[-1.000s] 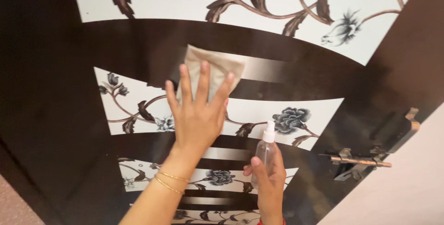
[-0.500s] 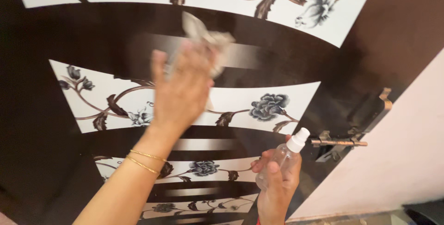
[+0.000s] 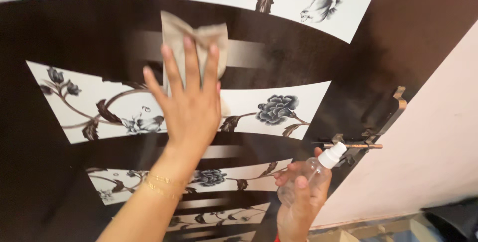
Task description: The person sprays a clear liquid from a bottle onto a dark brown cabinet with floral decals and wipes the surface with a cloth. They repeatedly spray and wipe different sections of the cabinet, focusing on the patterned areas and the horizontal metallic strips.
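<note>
My left hand (image 3: 186, 105) presses flat, fingers spread, on a beige cloth (image 3: 194, 40) against a dark brown door (image 3: 79, 38) with white floral panels. The cloth sticks out above my fingertips, over a dark band of the door. Two thin gold bangles circle that wrist. Lower right, my right hand (image 3: 298, 204) grips a small clear spray bottle (image 3: 311, 175) with a white nozzle, tilted toward the upper right and held a little off the door.
A metal sliding bolt and latch (image 3: 356, 145) sit at the door's right edge, just above the bottle. A pale pink wall (image 3: 438, 137) lies to the right. A strip of floor and a dark object show at the bottom right corner.
My left hand has slid the cloth leftward across the dark band and now lies flat again. The right hand with the bottle has dropped lower and tilted the nozzle rightward. The view has shifted right.
</note>
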